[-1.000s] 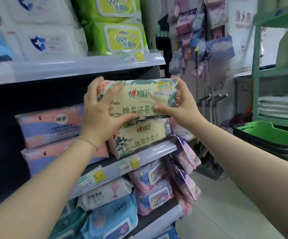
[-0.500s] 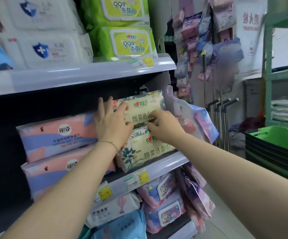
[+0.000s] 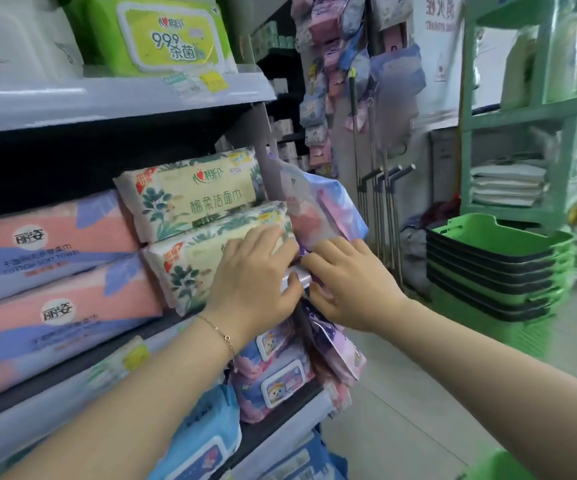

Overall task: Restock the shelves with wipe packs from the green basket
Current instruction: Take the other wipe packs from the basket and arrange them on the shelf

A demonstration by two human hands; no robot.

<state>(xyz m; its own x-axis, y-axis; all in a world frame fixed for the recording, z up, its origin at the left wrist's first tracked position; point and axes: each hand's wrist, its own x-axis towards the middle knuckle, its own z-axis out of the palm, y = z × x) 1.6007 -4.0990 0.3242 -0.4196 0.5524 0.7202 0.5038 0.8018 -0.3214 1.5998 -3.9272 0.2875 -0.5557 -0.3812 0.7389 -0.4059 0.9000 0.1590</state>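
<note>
A: Where are the hands?
B: Left hand (image 3: pixel 257 282) lies flat, fingers loose, on the lower floral wipe pack (image 3: pixel 197 268). Right hand (image 3: pixel 349 282), open, presses beside it at the shelf (image 3: pixel 114 98) end.
A: The other pack?
B: The upper pack (image 3: pixel 193 194) sits stacked directly above the lower one.

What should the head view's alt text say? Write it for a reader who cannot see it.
A person's left hand and right hand rest at the shelf edge, against the lower of two stacked cream floral tissue packs. Pink-and-blue cotton towel packs sit beside them; stacked green baskets stand on the floor behind.
</note>
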